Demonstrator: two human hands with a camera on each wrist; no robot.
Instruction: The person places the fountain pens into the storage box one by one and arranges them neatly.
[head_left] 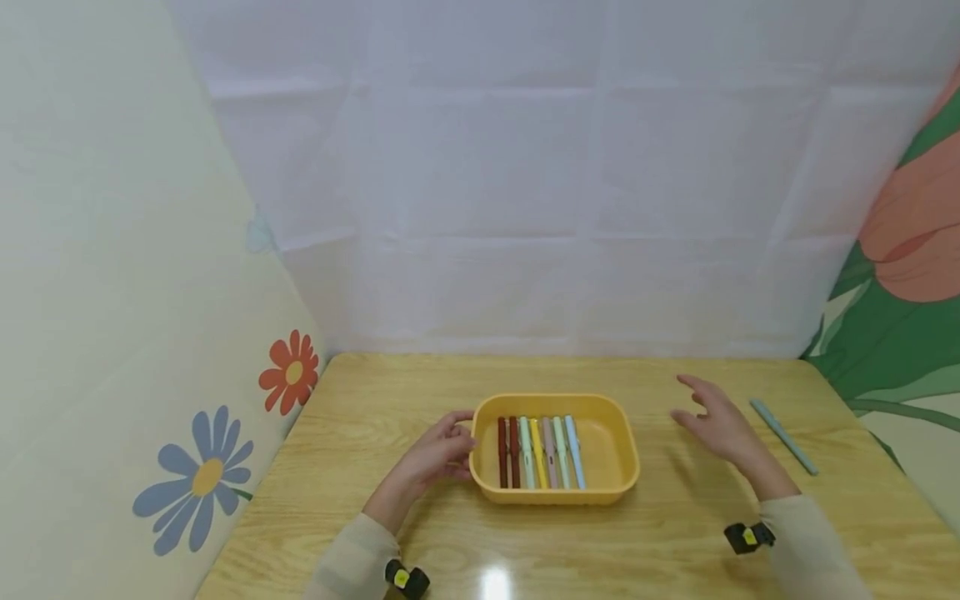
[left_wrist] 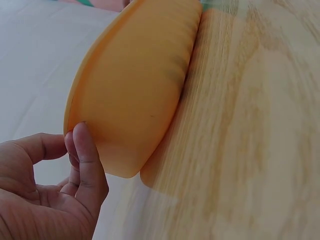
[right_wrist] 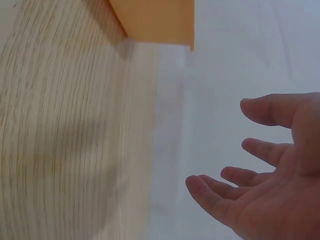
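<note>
A yellow plastic tray [head_left: 611,497] stands on the wooden table, with several pens lying side by side in its left and middle part. Among them are two dark red pens [head_left: 514,454], a yellow pen [head_left: 538,454] and a light blue pen [head_left: 575,452]. My left hand [head_left: 438,454] pinches the tray's left rim between thumb and fingers, as the left wrist view also shows. Off the tray's right side, my right hand [head_left: 716,425] hangs over the table with fingers spread and nothing in it. A teal pen [head_left: 783,437] lies to the right of that hand.
The wooden table [head_left: 420,375] ends at the back against a white cloth [head_left: 480,208]. A flower-printed wall [head_left: 150,333] flanks the table on the left, and another flower print [head_left: 900,333] on the right.
</note>
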